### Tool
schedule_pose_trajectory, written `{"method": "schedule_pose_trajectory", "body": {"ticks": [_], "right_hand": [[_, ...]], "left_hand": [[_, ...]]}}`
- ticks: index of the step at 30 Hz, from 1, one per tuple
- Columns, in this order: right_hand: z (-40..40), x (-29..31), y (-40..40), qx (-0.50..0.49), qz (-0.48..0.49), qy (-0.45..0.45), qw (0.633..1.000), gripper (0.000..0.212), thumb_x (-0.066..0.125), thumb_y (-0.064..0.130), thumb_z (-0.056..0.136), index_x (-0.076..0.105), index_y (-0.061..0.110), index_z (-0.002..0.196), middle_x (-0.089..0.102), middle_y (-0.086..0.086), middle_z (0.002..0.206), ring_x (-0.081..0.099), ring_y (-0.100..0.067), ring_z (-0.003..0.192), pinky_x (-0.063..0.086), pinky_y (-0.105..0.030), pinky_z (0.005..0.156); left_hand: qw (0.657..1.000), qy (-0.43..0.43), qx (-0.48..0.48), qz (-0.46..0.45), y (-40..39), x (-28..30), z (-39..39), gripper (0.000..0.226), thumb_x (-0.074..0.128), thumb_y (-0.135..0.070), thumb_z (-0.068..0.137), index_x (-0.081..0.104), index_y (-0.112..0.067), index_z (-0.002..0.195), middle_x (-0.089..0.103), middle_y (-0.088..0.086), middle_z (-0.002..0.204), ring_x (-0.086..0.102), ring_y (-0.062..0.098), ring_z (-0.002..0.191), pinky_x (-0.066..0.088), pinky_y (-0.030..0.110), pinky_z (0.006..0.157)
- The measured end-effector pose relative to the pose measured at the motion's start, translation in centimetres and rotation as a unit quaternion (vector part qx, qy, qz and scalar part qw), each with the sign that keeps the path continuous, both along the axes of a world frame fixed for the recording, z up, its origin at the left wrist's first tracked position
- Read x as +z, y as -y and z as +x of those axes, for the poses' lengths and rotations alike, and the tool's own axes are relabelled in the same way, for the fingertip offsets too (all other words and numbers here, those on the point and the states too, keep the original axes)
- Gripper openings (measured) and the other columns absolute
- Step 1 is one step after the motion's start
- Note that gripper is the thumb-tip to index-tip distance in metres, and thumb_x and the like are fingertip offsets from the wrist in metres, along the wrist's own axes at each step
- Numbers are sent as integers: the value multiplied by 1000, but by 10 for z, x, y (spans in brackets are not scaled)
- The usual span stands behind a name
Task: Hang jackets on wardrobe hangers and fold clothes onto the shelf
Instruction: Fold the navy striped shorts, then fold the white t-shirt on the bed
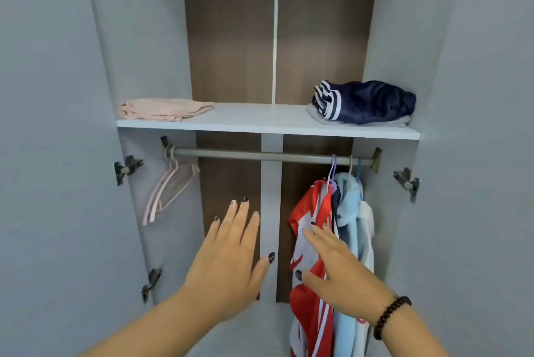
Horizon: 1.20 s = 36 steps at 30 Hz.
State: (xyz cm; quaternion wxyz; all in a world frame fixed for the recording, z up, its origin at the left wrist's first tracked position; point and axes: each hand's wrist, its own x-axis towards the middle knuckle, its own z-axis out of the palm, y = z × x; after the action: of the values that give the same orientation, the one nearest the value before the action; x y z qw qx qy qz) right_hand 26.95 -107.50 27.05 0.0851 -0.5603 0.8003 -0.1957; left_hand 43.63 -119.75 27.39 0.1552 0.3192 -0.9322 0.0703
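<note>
A red and white jacket [310, 244] and a light blue jacket [351, 212] hang on hangers at the right end of the metal rail [260, 154]. My right hand [341, 267] reaches to the red jacket with straight fingers touching its front. In the middle of the wardrobe my left hand [231, 255] is held up flat, fingers spread, holding nothing. Empty pink hangers [169, 186] hang at the rail's left end. On the white shelf [260, 119] lie a folded pink garment [164, 109] at the left and a folded navy striped garment [364, 102] at the right.
Both grey wardrobe doors stand open at either side, with metal hinges [127, 167] on the inner walls. The back panel is dark brown wood. A dark bead bracelet [390, 316] is on my right wrist.
</note>
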Motion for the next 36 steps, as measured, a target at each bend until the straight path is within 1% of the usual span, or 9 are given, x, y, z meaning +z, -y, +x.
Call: {"method": "schedule_pose_trajectory", "body": {"ticks": [5, 11, 16, 17, 19, 22, 25, 32, 36], "right_hand": [[28, -21, -14, 61, 15, -6, 998, 75, 51, 41, 95, 4, 30, 153, -9, 11, 160, -15, -8, 145, 14, -36, 120], [60, -31, -50, 153, 42, -23, 987, 73, 49, 41, 96, 4, 27, 153, -6, 8, 160, -13, -10, 146, 7, -35, 121], [79, -48, -86, 224, 88, -9, 971, 72, 48, 43, 96, 6, 28, 153, -5, 11, 160, -8, -9, 147, 10, -31, 119], [82, -52, -91, 230, 92, -1, 969, 72, 49, 45, 96, 8, 28, 153, -4, 12, 160, -5, -9, 147, 11, -30, 118], [97, -61, -101, 256, 111, 33, 960, 72, 49, 47, 95, 11, 27, 153, 1, 13, 160, 4, -7, 146, 13, -26, 116], [130, -72, -111, 315, 141, 65, 936, 68, 50, 46, 95, 17, 27, 152, 9, 15, 158, 10, -4, 144, 12, -16, 111], [169, -77, -113, 363, 156, 72, 916, 66, 50, 44, 95, 20, 25, 151, 13, 15, 157, 14, -3, 143, 12, -12, 106], [283, -88, -117, 454, 226, 165, 846, 49, 49, 46, 94, 38, 37, 141, 38, 18, 140, 33, 2, 132, 30, -18, 103], [362, -98, -122, 493, 245, 153, 820, 45, 49, 44, 95, 40, 37, 139, 40, 19, 133, 37, 4, 124, 36, -13, 90]], "left_hand": [[997, 41, 65, 11, -47, -10, 36, 69, 18, -51, 100, -9, -16, 153, -17, 8, 161, -20, 26, 147, 2, 45, 122], [988, 18, 140, 57, -104, -41, 74, 71, 20, -51, 101, -10, -13, 153, -17, 12, 160, -17, 28, 148, 5, 43, 122], [972, 11, 210, 104, -163, -67, 110, 78, -4, -59, 91, -12, -12, 153, -20, 12, 160, -17, 27, 148, 3, 40, 122], [968, 1, 218, 124, -173, -71, 117, 77, -2, -59, 92, -11, -13, 153, -20, 11, 160, -17, 26, 148, 2, 39, 121], [950, -37, 238, 198, -196, -82, 137, 71, 17, -55, 100, -9, -16, 154, -20, 6, 160, -15, 22, 148, 3, 36, 121], [897, -129, 280, 317, -227, -93, 177, 74, 32, -51, 100, -8, -21, 154, -19, -1, 160, -11, 15, 149, 2, 30, 119], [878, -162, 336, 300, -251, -105, 225, 73, 34, -48, 101, -6, -20, 155, -16, 0, 161, -8, 17, 149, 3, 29, 118], [812, -216, 428, 332, -314, -119, 337, 70, 39, -45, 100, 0, -24, 155, -13, -8, 161, -5, 11, 149, 8, 27, 117], [775, -249, 476, 332, -349, -135, 407, 69, 43, -41, 100, 6, -21, 155, -7, -4, 162, -2, 10, 149, 6, 25, 118]]}}
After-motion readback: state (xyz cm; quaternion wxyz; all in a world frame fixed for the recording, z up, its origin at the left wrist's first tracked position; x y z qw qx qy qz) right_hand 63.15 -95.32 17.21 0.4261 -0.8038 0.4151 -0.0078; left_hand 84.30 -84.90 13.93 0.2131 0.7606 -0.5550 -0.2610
